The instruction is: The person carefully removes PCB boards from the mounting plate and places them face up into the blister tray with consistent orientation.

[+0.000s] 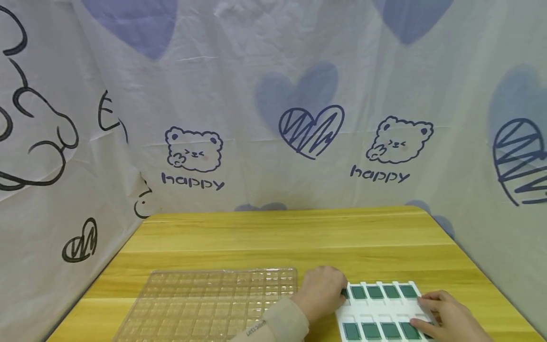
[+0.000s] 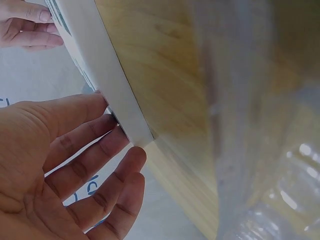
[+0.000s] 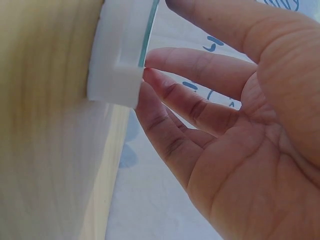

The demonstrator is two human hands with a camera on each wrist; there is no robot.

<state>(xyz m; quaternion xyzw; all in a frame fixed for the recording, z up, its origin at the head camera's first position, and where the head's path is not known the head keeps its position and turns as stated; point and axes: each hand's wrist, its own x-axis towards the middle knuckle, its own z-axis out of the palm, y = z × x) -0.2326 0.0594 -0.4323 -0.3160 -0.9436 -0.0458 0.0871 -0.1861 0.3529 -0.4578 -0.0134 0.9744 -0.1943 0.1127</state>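
A white tray (image 1: 384, 310) with two rows of green square pieces (image 1: 374, 292) lies on the table's right half. At its far left corner is my left hand (image 1: 322, 290), thumb and fingertips gathered round a dark green piece (image 1: 344, 293) that they partly cover. In the left wrist view the left hand's fingers (image 2: 90, 142) meet the tray's edge (image 2: 112, 65). My right hand (image 1: 450, 316) is at the right end, fingers fairly straight and touching the tray's edge (image 3: 115, 82), the thumb over the near row. It partly hides the last near piece.
Left of the tray lies a clear plastic tray (image 1: 205, 299) with many small compartments, partly under the left sleeve (image 1: 286, 318). The wooden table (image 1: 273, 237) ends at a printed white cloth (image 1: 256, 95) behind and at both sides.
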